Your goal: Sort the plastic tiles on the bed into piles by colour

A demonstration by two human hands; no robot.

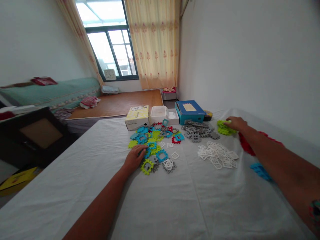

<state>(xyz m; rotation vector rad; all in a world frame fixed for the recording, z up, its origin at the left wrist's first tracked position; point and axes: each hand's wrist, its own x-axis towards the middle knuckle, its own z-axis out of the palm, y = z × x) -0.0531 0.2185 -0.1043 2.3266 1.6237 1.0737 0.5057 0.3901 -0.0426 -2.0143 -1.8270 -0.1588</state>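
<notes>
A mixed heap of plastic interlocking tiles [156,138] in blue, green, grey and red lies mid-table on a white cloth [160,200]. My left hand [135,156] rests at the heap's near left edge, fingers curled over a blue tile [147,152] beside a green one [147,165]. My right hand [236,123] lies on a sorted stack of green tiles [224,128] at the far right, fingers closed on a green piece. Separate piles show: grey tiles [198,130], white tiles [218,155], red tiles [246,145] and blue tiles [261,170] near my right forearm.
At the table's far edge stand a yellow-white box [137,116], a clear plastic tub [158,114], a white tray [173,116] and a blue box [190,111]. A dark chair [37,133] stands to the left. A bed [50,91] and a window lie beyond.
</notes>
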